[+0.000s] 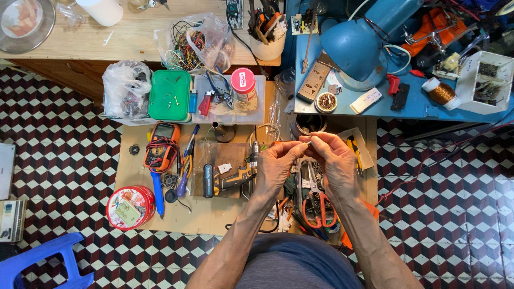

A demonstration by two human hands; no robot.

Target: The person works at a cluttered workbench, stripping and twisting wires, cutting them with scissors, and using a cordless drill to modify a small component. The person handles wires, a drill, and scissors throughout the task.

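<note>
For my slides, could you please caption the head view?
Both hands, left and right, pinch a thin wire above a cluttered workbench.

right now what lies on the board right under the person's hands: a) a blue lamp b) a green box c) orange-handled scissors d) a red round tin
c: the orange-handled scissors lie directly below the left hand and right hand, which pinch a small part above them; what that part is cannot be made out.

Single view from the camera on my head, facing straight down at close working range. My forearms enter from 6 o'clock; my left hand (276,166) and right hand (334,163) sit just right of centre. The low board (134,208) fills the middle, workbenches lie toward 12 o'clock.
</note>
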